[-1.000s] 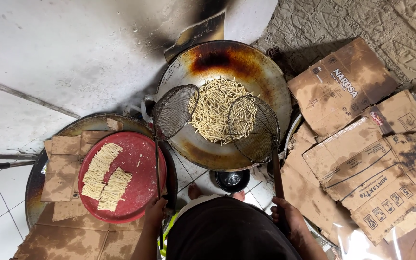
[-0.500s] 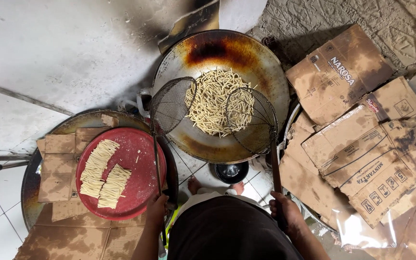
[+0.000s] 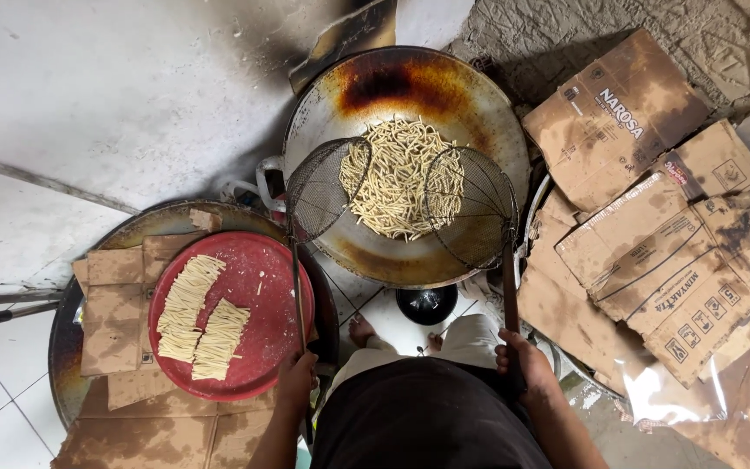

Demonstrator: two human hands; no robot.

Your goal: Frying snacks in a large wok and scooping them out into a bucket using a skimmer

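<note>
A big wok (image 3: 470, 95) holds a heap of pale dough sticks (image 3: 397, 178) in oil. My left hand (image 3: 295, 379) grips the long handle of a round wire skimmer (image 3: 325, 187) that rests over the wok's left side. My right hand (image 3: 523, 365) grips the handle of a second wire skimmer (image 3: 470, 208) over the wok's right side. The two mesh bowls flank the heap of sticks. At the lower left a red round tray (image 3: 258, 287) carries two rows of raw dough sticks (image 3: 197, 317).
The red tray sits on a round metal pan (image 3: 71, 347) lined with cardboard pieces. Oil-stained flattened cardboard boxes (image 3: 653, 234) cover the floor on the right. A dark burner knob (image 3: 427, 304) shows under the wok. My bare foot (image 3: 360, 330) stands on the white tiles.
The two skimmers have spread a little apart around the sticks in the wok. The view has shifted slightly; both hands keep their hold on the handles.
</note>
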